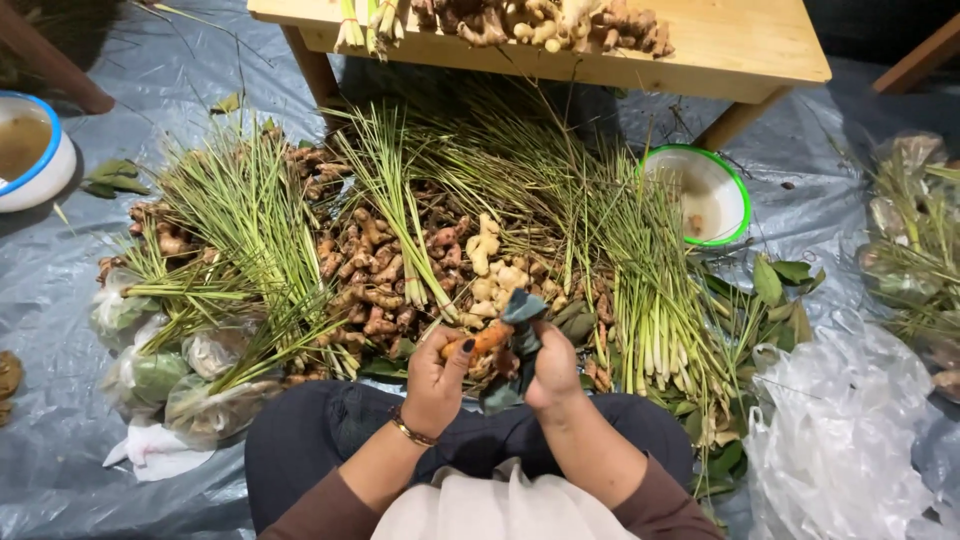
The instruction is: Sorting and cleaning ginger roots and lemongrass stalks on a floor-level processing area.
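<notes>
Orange root (480,340) — between left fingers (450,352) and cloth-wrapped right hand (552,368).

A grey plastic sheet (60,300) covers the floor, creased and shiny under indoor light. A low wooden table (740,45) stands at the top centre of the frame. Wooden furniture legs (50,60) show at upper left and upper right.
</notes>
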